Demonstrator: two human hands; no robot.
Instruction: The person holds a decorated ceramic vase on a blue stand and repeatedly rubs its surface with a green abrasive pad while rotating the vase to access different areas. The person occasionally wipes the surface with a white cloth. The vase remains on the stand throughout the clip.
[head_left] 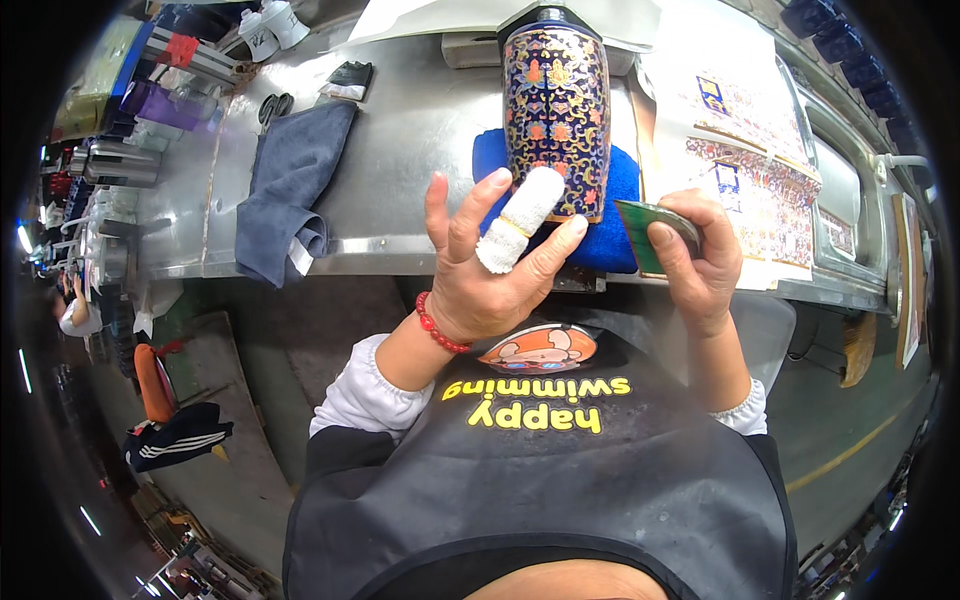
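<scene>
A tall dark-blue vase (pixel 556 110) with gold and red floral patterns lies on a folded blue towel (pixel 612 215) on the metal workbench (pixel 420 130). My left hand (pixel 490 270) is raised in front of the vase's near end, fingers spread, holding nothing; its middle finger is wrapped in white cloth tape and a red bead bracelet sits on the wrist. My right hand (pixel 700 260) grips a small green sheet (pixel 645 232), held just right of the vase and the towel.
A grey cloth (pixel 290 185) drapes over the bench's front edge at left. Black scissors (pixel 275 105) and white bottles (pixel 270 25) lie further back. Patterned paper sheets (pixel 750 140) cover the bench at right. A black apron fills the lower view.
</scene>
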